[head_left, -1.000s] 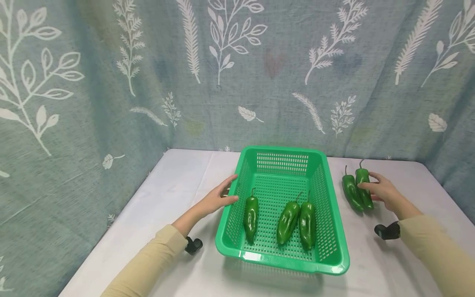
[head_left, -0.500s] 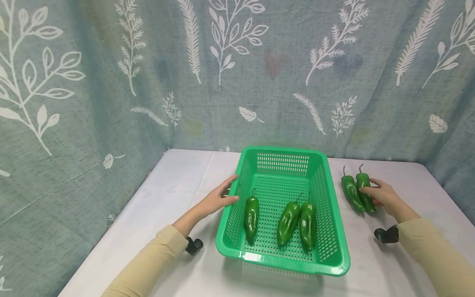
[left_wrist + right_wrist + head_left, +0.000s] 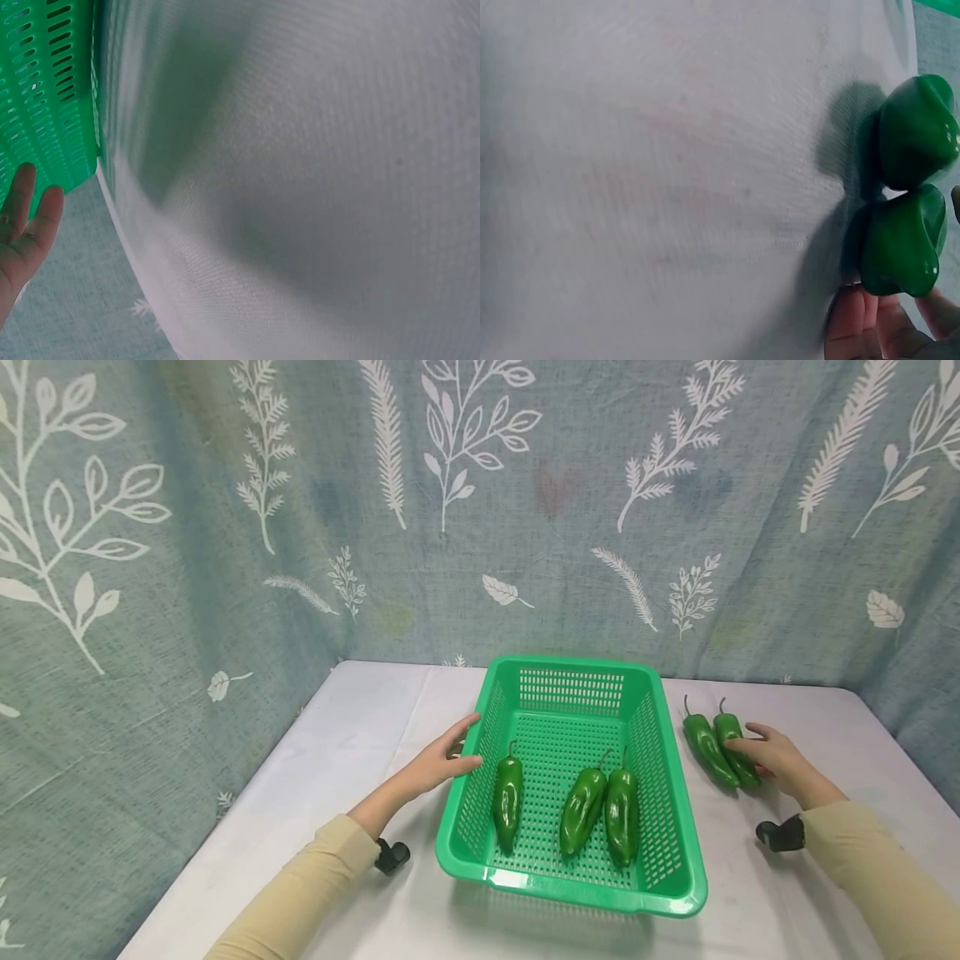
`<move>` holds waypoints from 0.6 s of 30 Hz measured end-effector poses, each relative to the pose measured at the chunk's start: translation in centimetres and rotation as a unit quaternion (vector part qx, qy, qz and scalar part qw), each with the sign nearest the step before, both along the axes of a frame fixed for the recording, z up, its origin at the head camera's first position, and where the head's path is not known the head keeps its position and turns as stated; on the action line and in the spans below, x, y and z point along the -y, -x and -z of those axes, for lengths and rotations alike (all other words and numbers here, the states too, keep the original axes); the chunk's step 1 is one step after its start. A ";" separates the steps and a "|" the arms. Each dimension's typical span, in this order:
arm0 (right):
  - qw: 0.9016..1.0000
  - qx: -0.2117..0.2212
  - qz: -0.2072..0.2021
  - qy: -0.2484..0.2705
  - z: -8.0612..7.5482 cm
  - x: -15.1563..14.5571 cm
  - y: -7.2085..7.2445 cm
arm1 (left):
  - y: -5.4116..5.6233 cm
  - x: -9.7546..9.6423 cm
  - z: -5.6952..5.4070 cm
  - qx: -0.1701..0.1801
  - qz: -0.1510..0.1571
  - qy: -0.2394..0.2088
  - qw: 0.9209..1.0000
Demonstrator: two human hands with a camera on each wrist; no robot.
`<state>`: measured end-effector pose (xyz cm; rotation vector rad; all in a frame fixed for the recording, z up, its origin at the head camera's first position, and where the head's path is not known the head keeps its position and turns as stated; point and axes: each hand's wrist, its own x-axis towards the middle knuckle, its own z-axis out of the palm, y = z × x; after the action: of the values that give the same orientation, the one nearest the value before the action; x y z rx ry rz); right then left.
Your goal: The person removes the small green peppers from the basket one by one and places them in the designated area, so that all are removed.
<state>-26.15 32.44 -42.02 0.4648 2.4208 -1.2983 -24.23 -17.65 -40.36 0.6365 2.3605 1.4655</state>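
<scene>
In the head view, a green plastic basket (image 3: 517,881) stands mid-table, with three glossy green chili peppers lying in it: one chili pepper (image 3: 507,802) at the left and a pair at the right. My left hand (image 3: 431,767) rests at the basket's left rim, thumb and fingers spread and fairly straight. To the right of the basket, two more peppers lie side by side on the cloth. The right-hand chili pepper (image 3: 727,727) is held between the thumb and fingers of my right hand (image 3: 783,764); its neighbour, the left chili pepper (image 3: 707,747), lies against it.
A white cloth covers the table (image 3: 375,710). Behind it and along the left hangs a blue-green curtain (image 3: 555,568) with white leaf prints. Small black wrist cameras sit under both sleeves, the right camera (image 3: 780,833) close over the cloth.
Both peppers on the cloth have shifted, their stem ends swinging left and toward me. My right hand has moved slightly with them. The left hand and basket have stayed put.
</scene>
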 end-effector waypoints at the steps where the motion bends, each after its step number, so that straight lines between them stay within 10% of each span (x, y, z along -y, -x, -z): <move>1: 1.000 0.000 -0.001 -0.001 -0.1 0.0 0.0 | 0.0 0.0 0.0 -0.001 0.000 0.000 1.000; 18: 1.000 -0.015 -0.001 -0.012 -1.5 -1.0 1.2 | -0.1 0.0 -0.1 -0.005 -0.005 0.008 1.000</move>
<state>-27.34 33.43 -40.49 0.4512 2.4635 -1.2868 -24.14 -17.65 -40.25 0.6319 2.3837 1.4500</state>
